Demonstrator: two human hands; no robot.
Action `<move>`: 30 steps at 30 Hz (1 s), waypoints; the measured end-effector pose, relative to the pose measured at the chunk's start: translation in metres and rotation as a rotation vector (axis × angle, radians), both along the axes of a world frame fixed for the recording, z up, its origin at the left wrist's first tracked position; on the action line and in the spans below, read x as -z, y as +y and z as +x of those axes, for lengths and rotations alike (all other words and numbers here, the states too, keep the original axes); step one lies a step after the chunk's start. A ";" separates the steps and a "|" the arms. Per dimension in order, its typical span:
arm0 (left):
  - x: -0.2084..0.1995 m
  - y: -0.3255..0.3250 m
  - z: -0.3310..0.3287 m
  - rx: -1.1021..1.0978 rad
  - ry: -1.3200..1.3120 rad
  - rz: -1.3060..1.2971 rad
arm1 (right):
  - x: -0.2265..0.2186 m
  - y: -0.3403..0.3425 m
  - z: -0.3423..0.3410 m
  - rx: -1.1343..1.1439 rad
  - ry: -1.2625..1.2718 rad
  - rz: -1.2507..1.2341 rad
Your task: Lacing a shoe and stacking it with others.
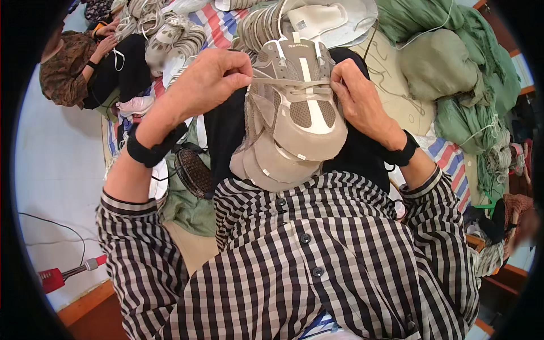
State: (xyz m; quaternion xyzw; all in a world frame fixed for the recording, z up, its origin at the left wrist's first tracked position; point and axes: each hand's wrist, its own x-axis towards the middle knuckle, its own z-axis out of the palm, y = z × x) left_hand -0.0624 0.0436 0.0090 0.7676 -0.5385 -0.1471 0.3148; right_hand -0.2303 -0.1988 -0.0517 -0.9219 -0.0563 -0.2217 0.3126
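Observation:
A beige-grey sneaker upper, with brown mesh and a pale centre stripe, lies across my lap, its toe toward me. Beneath it are more toe ends of similar uppers. A flat beige lace runs across the lowest eyelets. To the left of the upper, my left hand pinches one end of that lace and draws it out sideways. On the other side, my right hand is closed at the eyelet edge, fingertips on the lace there. Its exact grip is partly hidden by the fingers.
Stacked uppers sit beyond my knees, with more piles at the far left. Another person works at the left. Green cloth bundles lie at the right, loose laces beside them. A red-handled tool is at lower left.

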 end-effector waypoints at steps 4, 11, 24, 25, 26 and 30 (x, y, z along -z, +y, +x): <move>-0.009 0.007 0.020 0.034 -0.137 0.095 | 0.001 0.002 0.001 -0.004 0.024 0.004; 0.020 0.032 0.024 -0.125 0.352 0.225 | 0.004 -0.003 0.003 -0.064 0.006 0.064; -0.009 0.028 0.029 -0.141 0.237 0.138 | -0.065 -0.023 0.022 -0.171 0.168 -0.044; -0.009 0.028 0.031 -0.158 0.221 0.090 | -0.057 -0.026 0.023 -0.185 0.069 -0.202; -0.008 0.025 0.032 -0.153 0.224 0.095 | -0.052 -0.029 0.024 -0.198 -0.028 -0.359; -0.002 0.019 0.028 -0.130 0.037 -0.048 | -0.045 -0.018 0.009 -0.100 -0.123 -0.326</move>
